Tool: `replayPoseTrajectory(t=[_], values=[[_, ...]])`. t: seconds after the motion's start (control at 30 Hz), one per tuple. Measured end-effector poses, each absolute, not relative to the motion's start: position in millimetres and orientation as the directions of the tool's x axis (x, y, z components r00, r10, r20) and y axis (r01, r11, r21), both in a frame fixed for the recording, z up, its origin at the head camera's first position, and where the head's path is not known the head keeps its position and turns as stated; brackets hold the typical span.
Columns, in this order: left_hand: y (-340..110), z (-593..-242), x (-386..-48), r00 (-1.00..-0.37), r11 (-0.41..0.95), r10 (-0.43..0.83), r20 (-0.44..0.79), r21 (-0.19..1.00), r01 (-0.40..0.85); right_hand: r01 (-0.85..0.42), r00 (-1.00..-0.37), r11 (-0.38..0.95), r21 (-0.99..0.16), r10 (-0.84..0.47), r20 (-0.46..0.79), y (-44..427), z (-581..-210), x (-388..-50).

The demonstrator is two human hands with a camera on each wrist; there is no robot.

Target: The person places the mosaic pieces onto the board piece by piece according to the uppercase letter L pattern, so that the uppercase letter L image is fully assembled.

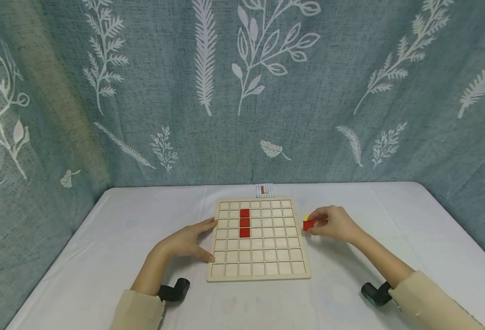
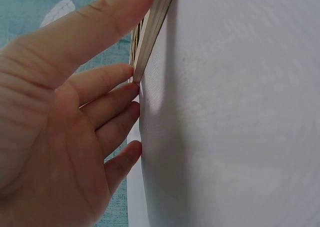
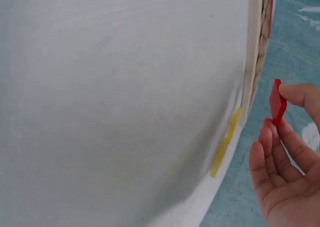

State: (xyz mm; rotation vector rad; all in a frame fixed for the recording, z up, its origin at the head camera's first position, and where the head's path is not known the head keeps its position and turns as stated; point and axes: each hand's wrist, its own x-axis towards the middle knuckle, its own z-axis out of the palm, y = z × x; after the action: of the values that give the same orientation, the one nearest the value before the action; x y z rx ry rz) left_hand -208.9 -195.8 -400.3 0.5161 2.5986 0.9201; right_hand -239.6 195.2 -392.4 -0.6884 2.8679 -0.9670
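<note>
I have the red tile [image 1: 308, 225] in the right hand [image 1: 334, 223], pinched between thumb and fingers and raised above the desk [image 1: 374, 206], just beside the board [image 1: 270, 269] on the side toward the desk's right edge. My right wrist view shows it thin and stood on edge. I judge it light, stiff and hard to break, but smooth enough to twist out of a loose pinch. I'd hold it lightly by two opposite edges, leaving its flat faces uncovered.

The yellow piece [image 3: 225, 144] lies by it on the desk, likely just as light; being so thin, it should lift best by its rim. I can't tell whether it's one or several.

My left hand [image 1: 188, 240] has thumb and forefinger spread wide at the board's rim on the desk's left-edge side, pinching nothing. The board looks like stiff wood that could slide on cloth, so its rim is where I'd steady it. Three red tiles [image 1: 244, 222] sit in its squares, and a small card [image 1: 264, 190] lies near the desk's far edge.
</note>
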Motion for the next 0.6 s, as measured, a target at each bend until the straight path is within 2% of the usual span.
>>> replayPoseTrajectory(t=[0.37,0.6], values=[[-194.9,-398.4,-208.7,-0.878,0.723,0.438,-0.194,0.657,0.215,-0.35,-0.921,0.673,-0.652,-0.374,0.108,191.8,-392.5,-236.9],[-195.0,-396.7,-207.4,-0.878,0.718,0.438,-0.193,0.663,0.212,-0.357,-0.913,0.645,-0.676,-0.394,0.106,175.0,-390.9,-237.6]])
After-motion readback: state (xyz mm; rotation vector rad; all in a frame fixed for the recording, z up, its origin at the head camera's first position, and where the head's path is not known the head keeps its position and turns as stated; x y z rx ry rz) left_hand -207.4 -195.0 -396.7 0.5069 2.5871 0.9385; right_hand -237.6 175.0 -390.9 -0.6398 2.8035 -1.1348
